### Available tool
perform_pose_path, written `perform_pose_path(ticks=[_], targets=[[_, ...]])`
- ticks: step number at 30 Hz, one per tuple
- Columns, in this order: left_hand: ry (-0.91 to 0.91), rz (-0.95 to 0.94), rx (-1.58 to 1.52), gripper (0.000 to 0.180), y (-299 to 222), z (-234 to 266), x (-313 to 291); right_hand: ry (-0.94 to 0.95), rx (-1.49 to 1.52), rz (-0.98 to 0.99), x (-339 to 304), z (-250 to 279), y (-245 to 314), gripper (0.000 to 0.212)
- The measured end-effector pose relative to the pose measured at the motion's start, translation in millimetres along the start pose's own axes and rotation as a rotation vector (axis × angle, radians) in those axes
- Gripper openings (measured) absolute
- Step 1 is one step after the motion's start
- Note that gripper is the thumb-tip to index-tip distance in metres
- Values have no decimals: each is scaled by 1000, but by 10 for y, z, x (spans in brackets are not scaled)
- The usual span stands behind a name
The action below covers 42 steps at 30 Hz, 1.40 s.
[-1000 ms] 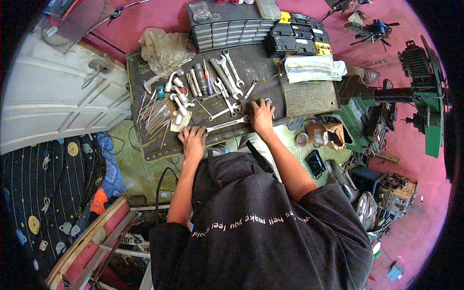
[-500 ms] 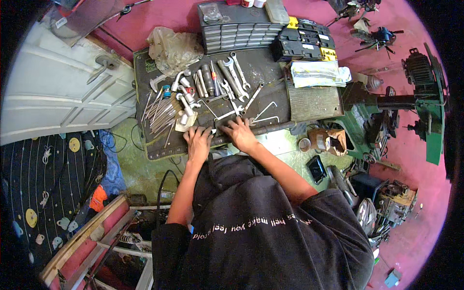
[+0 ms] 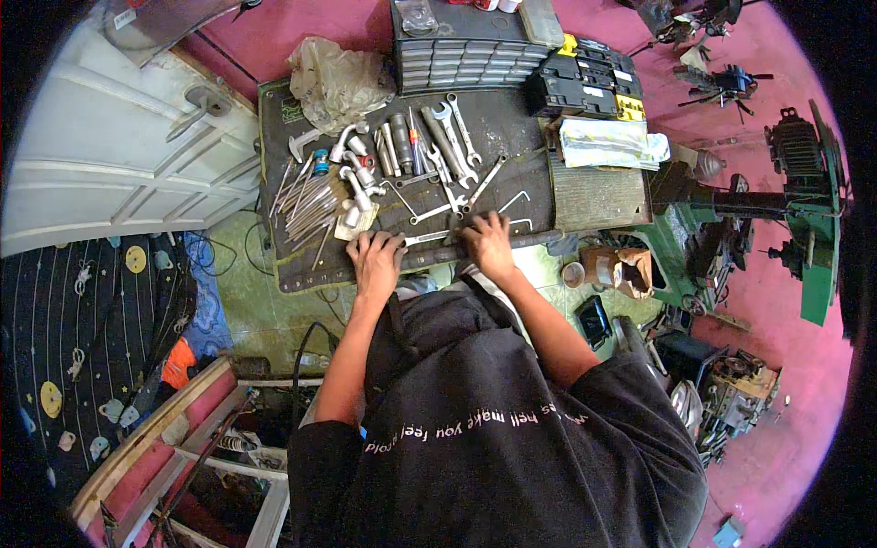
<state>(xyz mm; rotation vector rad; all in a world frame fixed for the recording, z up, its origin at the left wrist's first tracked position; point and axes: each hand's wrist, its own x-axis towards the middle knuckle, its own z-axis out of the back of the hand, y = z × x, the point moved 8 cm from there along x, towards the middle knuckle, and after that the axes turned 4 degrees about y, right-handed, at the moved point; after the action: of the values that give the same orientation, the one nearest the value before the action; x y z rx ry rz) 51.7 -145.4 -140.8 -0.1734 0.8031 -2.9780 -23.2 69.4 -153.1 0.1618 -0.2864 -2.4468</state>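
Observation:
My left hand (image 3: 375, 266) rests on the front edge of the dark mat, its fingers apart. Beside its fingertips lies the left end of a silver wrench (image 3: 427, 237), which runs along the mat edge toward my other hand. My right hand (image 3: 491, 247) lies palm down near the wrench's right end, fingers bent and apart, with nothing visible in its grip. Just beyond it are another wrench (image 3: 433, 214) and a smaller wrench (image 3: 487, 181). Hex keys (image 3: 513, 201) lie at its right, one partly covered by the hand. What its fingertips touch is hidden.
On the bench mat (image 3: 365, 277) are thin rods (image 3: 311, 206), socket tools (image 3: 358, 196), large wrenches (image 3: 448, 142) and a plastic bag (image 3: 331, 84). A drawer cabinet (image 3: 470, 66) and black cases (image 3: 585, 82) stand behind. A ridged tray (image 3: 598, 196) is at right, beside a green machine (image 3: 813, 228).
My right hand has moved right along the mat edge, uncovering the wrench between my hands. My left hand stays at about the same spot. The view has shifted slightly.

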Motion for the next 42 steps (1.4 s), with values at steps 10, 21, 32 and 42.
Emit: perform_pose_path(ticks=[10,21,32,42], targets=[[13,-25,4,26,-40,-21,10,4,1,-24,-72,-15,-79,26],[26,43,20,28,-83,-32,-30,44,83,67,-73,-37,126,29],[-25,153,112,31,-194,-8,-97,117,84,-35,-226,66,-342,37],[-40,341,168,50,-366,-99,-837,-43,120,-78,-896,415,-1027,55]])
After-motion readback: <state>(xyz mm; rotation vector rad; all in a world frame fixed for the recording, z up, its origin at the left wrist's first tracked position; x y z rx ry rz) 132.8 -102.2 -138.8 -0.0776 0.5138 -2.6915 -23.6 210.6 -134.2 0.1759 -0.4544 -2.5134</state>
